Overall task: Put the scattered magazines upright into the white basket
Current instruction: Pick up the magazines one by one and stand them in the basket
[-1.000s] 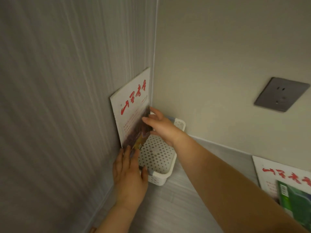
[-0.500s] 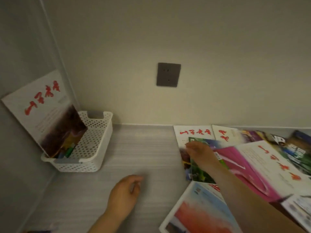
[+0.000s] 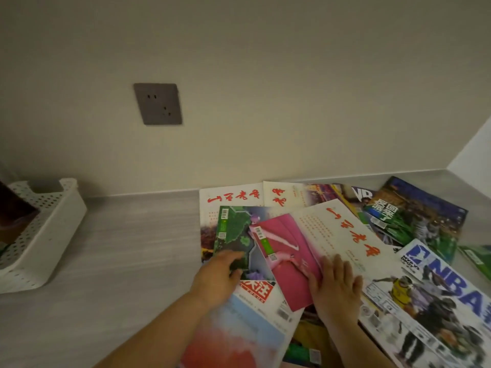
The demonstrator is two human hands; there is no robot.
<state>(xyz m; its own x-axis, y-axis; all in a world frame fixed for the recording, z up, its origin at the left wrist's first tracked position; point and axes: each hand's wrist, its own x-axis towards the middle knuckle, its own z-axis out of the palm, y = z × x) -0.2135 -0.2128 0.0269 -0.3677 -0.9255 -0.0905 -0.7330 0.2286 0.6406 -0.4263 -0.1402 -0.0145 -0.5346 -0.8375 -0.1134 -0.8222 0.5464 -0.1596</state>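
Several magazines lie scattered and overlapping on the right half of the grey counter point(image 3: 132, 248). My left hand point(image 3: 216, 278) rests on the lower corner of a green-covered magazine point(image 3: 233, 229), its fingers laid over the cover. My right hand point(image 3: 336, 290) lies flat, fingers straight, on a white magazine with red characters point(image 3: 342, 235), its thumb at the edge of a pink magazine point(image 3: 287, 261). The white perforated basket point(image 3: 61, 216) stands at the far left, partly cut off. A dark corner of a magazine point(image 3: 16, 213) shows inside it.
A grey wall socket point(image 3: 158, 103) sits on the beige back wall. NBA magazines point(image 3: 435, 290) and a blue-and-red magazine point(image 3: 239, 335) lie at the near right. A side wall closes the counter's far right corner. Bare counter stretches between basket and pile.
My view swung right, from the basket to the pile. My left hand moved from the bare counter onto the green magazine. My right hand shifted right onto the white magazine.
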